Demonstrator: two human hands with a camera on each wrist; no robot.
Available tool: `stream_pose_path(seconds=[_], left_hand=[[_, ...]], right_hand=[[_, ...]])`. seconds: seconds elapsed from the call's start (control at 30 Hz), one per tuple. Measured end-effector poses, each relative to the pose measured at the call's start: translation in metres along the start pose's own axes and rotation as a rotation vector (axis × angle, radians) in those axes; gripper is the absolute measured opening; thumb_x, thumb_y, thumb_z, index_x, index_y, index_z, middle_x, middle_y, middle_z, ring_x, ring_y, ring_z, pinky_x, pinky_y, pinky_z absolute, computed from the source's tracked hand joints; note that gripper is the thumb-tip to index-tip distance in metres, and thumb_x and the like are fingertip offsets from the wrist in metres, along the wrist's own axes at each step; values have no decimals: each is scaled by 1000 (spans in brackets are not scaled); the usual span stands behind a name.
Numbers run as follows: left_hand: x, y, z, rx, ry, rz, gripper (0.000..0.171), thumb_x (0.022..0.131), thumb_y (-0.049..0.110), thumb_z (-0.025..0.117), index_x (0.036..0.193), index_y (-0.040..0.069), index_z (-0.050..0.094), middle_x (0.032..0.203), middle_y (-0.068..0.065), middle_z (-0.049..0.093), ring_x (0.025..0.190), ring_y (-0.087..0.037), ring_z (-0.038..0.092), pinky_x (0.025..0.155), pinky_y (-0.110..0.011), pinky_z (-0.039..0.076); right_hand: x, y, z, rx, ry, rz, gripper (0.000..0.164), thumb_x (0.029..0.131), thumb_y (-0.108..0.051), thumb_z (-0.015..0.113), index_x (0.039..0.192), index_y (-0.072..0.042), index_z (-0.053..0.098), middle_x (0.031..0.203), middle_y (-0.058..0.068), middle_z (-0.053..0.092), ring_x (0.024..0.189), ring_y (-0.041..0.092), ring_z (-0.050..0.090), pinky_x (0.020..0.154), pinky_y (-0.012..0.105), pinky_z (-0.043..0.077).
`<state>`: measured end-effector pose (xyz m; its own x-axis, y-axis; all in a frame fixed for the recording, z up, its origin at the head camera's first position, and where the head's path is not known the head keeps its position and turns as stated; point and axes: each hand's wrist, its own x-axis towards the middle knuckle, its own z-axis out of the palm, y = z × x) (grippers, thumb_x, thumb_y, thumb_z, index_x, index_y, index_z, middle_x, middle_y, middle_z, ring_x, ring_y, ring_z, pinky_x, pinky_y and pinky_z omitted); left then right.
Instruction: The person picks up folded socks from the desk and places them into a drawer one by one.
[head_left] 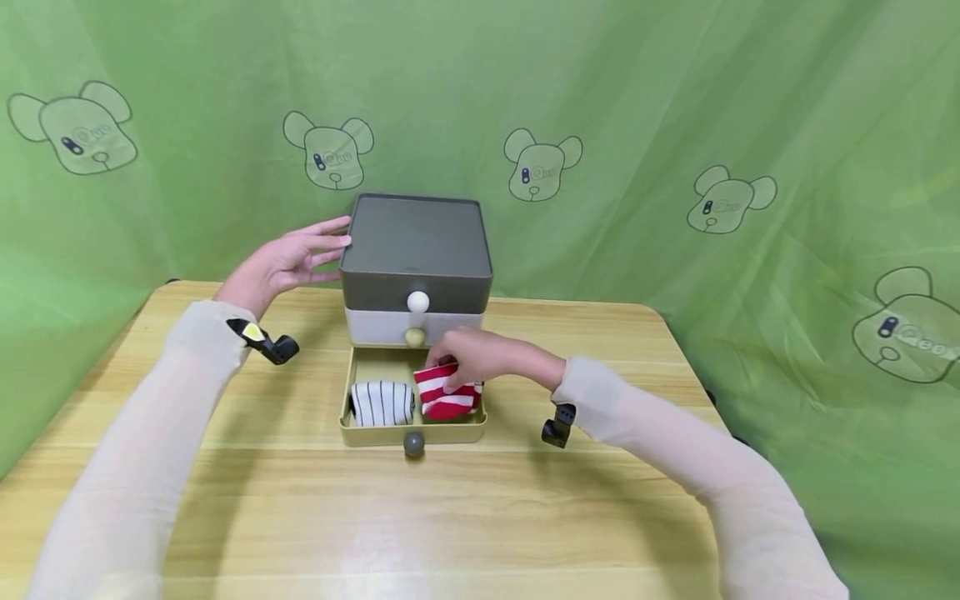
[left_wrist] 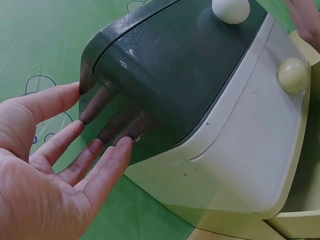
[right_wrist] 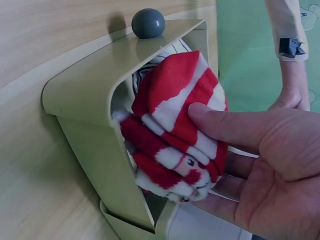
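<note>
My right hand point(head_left: 476, 354) holds a rolled red-and-white striped sock point(head_left: 450, 396) between thumb and fingers, at the right side of a pulled-out beige drawer point(head_left: 457, 433). In the right wrist view the thumb lies across the sock point(right_wrist: 175, 95), which is partly inside the drawer. Left of it in the drawer lies a rolled white sock point(head_left: 382, 403) with dark stripes. My left hand point(head_left: 288, 260) touches the left side of the stacked drawer unit point(head_left: 420, 237) with its fingertips. In the left wrist view its fingers are spread and fairly straight against the dark grey upper section point(left_wrist: 150, 75).
The unit's grey top drawer has a white knob point(head_left: 417, 302), and the white middle one a yellowish knob point(head_left: 414, 337). The open drawer carries a grey knob point(head_left: 413, 444). Everything stands on a light wooden table point(head_left: 420, 525). Behind hangs a green curtain point(head_left: 442, 100) with bear-head drawings.
</note>
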<state>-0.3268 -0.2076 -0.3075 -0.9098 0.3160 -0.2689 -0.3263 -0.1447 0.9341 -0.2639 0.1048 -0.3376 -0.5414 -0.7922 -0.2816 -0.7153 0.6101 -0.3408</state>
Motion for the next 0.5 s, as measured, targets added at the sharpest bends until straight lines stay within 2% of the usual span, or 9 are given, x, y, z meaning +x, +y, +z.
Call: stream_pose_path(seconds=[0.17,0.5], left_hand=[[0,1,1,12,-6,3,74,103,13,58,163,29,18,173,-2,10,161,-24,7,132,-52,13],[0,0,-2,2,1,1,75,102,12,61,163,29,20,173,-1,10,161,-23,7,132,-51,13]], right_hand=[[10,3,5,-11,-9,-28,25,89,-11,80,113,-6,75,103,4,76,90,13,62,83,23,56],[20,7,21,-5,-68,0,27,88,-11,80,114,-5,74,103,5,73,91,15,57,82,25,53]])
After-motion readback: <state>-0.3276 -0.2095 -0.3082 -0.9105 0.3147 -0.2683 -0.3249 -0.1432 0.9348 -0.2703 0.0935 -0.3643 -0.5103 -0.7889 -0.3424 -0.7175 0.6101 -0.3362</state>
